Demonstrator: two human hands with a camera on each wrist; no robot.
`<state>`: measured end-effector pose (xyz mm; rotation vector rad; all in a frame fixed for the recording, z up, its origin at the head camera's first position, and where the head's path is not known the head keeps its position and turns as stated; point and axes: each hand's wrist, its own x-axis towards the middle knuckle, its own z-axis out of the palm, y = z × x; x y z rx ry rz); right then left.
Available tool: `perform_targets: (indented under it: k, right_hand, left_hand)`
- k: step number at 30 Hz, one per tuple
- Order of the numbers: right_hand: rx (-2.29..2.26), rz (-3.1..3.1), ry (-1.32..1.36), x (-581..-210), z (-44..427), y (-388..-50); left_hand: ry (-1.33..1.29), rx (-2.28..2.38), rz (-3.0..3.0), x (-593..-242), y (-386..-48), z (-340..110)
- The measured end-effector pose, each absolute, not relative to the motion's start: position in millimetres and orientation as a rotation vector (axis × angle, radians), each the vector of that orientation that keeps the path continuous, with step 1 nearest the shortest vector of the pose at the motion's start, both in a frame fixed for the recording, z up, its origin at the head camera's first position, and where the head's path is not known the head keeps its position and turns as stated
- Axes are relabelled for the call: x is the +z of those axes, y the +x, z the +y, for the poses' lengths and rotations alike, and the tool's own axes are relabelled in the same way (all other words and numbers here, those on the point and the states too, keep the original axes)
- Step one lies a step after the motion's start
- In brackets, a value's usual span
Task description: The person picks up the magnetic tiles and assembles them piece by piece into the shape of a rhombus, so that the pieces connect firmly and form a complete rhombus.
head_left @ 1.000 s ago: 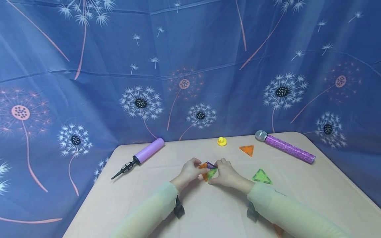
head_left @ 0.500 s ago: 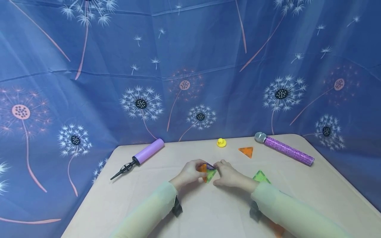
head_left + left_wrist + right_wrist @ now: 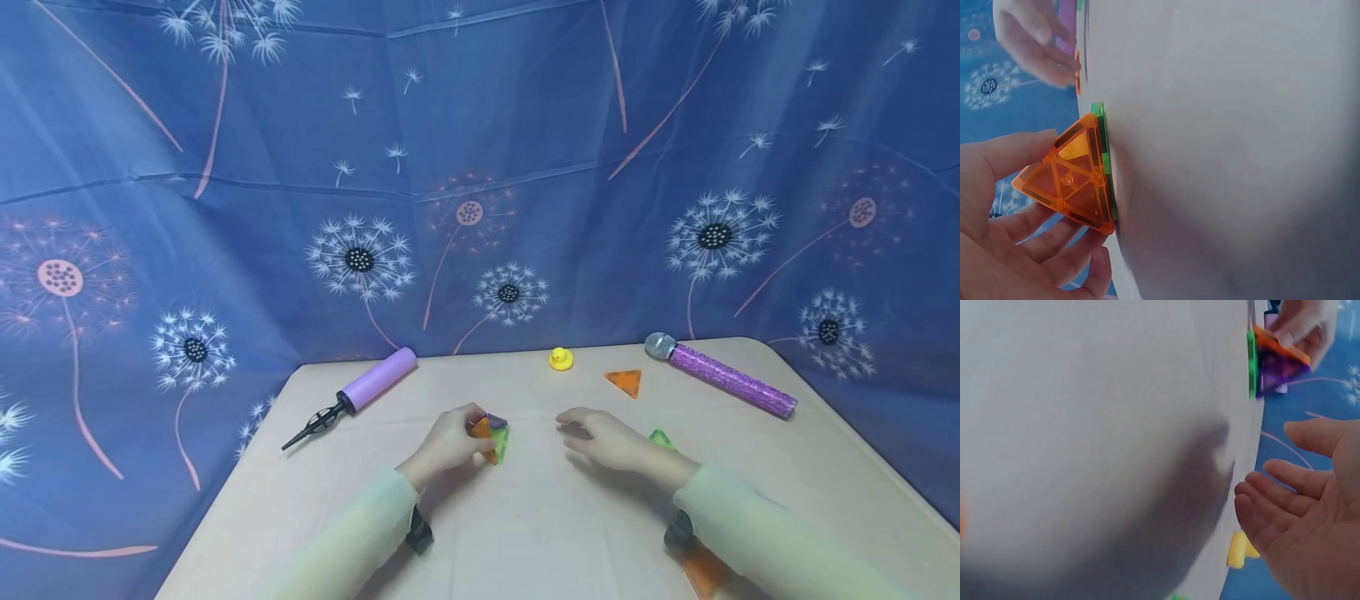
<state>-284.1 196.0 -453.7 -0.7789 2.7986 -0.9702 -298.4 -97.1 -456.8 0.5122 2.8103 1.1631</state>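
We've got the left hand [image 3: 447,440] pinching the orange triangle [image 3: 1069,181] between thumb and fingers [image 3: 1055,240], green tile [image 3: 501,447] and purple tile [image 3: 496,422] against it; right hand [image 3: 611,442] hovers apart, relaxed, above the tabletop [image 3: 540,533].

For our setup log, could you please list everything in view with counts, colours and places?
Tile cluster: one, orange, purple and green, left hand
Duck: one, yellow, near table's back edge
Orange triangle: one, orange, right of duck
Microphone: one, purple and silver, back right
Pump: one, purple and black, back left
Green tile: one, green, partly behind right arm
Orange piece: one, orange, partly hidden by right arm
Table: one, beige, centre
Curtain: one, blue with dandelions, behind table
Wrist devices: two, black, at wrists
Arms: two, pale green sleeves, bottom edge
Left hand: one, bare, holding tile cluster
Right hand: one, bare, right of centre
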Motion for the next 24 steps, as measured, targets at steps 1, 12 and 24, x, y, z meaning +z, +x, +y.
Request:
perform_targets:
  k: [1, 12, 24]
  right_hand:
    - [-0.965, 2.802, -0.777, -452, 200, -283]
    - [-0.853, 2.877, -0.716, -438, 256, -255]
    - [-0.696, 2.832, -0.589, -445, 287, -228]
  left_hand:
    - [0.504, 1.158, 2.819, -456, -298, -101]
    - [0.518, 1.180, 2.839, -456, -294, -125]
    - [0.557, 1.209, 2.794, -455, -291, -130]
